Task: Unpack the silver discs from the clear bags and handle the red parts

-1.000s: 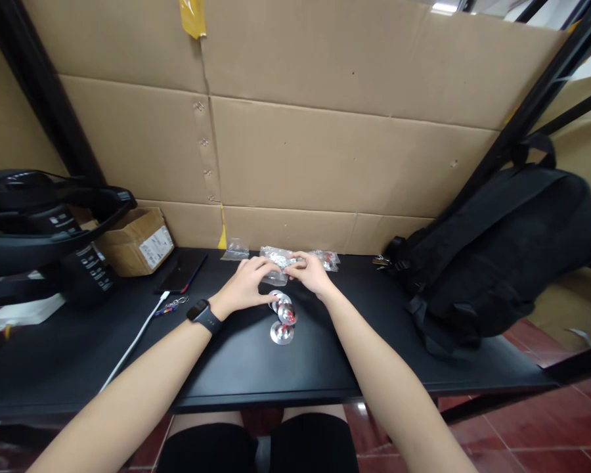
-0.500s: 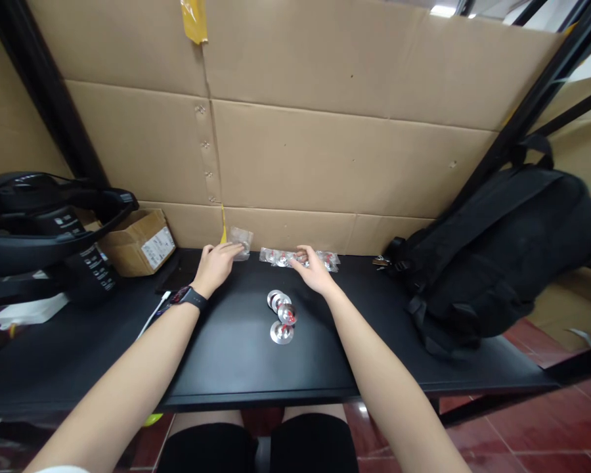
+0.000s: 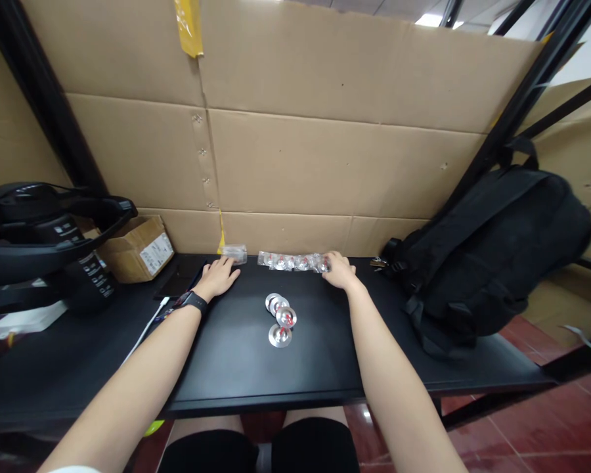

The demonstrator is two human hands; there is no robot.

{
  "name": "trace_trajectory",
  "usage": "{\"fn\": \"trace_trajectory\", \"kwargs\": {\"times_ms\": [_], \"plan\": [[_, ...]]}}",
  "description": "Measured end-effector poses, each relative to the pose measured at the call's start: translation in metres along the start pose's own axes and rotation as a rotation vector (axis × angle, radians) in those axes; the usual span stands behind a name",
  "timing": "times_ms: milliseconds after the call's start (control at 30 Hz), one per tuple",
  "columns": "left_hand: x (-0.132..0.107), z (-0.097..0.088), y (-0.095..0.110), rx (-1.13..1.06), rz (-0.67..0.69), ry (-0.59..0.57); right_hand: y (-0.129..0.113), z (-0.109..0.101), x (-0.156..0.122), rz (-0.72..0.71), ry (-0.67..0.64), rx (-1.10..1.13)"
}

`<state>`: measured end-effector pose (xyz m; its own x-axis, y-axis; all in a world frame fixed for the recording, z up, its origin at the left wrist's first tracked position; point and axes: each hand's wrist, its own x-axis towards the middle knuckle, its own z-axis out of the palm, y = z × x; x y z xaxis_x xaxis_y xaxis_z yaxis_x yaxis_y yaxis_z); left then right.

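My left hand (image 3: pixel 217 277) rests on the black table with its fingers spread, fingertips beside clear plastic bags (image 3: pixel 235 253) at the cardboard wall. Along the same wall lies a row of shiny metal discs with red marks in clear packets (image 3: pixel 291 263). At the right end of that row, my right hand (image 3: pixel 340 270) touches the last packet, fingers apart, with the thumb on the near side; some fingertips are partly hidden. Between my forearms, several loose metal discs (image 3: pixel 280 318) with red marks lie on the table, partly overlapping.
The cardboard wall (image 3: pixel 285 164) closes off the back. To the left are a black bottle (image 3: pixel 86 269), a small cardboard box (image 3: pixel 136 249), a dark flat device (image 3: pixel 177 279) and a white cable (image 3: pixel 145 332). A black backpack (image 3: pixel 492 249) occupies the right side.
My right hand has moved right, from over the packet row to its right end. My left hand has come down and back from the plastic bags, which now lie flatter.
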<state>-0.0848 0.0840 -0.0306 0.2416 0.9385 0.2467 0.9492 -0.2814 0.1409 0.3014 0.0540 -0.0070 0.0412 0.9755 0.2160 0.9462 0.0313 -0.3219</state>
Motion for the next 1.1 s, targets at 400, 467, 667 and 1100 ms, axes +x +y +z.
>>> {"fn": "trace_trajectory", "kwargs": {"times_ms": [400, 467, 667, 1100], "plan": [[-0.008, -0.004, 0.008, -0.018, 0.034, 0.062, 0.001, 0.015, 0.004, 0.021, -0.095, -0.054], [-0.010, -0.004, 0.009, -0.011, 0.050, 0.083, 0.000, 0.016, 0.004, 0.037, -0.088, -0.065], [-0.017, -0.008, 0.021, -0.030, 0.126, 0.153, -0.001, 0.012, 0.005, 0.055, -0.047, -0.044], [-0.030, -0.016, 0.081, -0.907, 0.215, 0.096, -0.087, -0.002, -0.032, -0.530, 0.005, 0.604]]}}
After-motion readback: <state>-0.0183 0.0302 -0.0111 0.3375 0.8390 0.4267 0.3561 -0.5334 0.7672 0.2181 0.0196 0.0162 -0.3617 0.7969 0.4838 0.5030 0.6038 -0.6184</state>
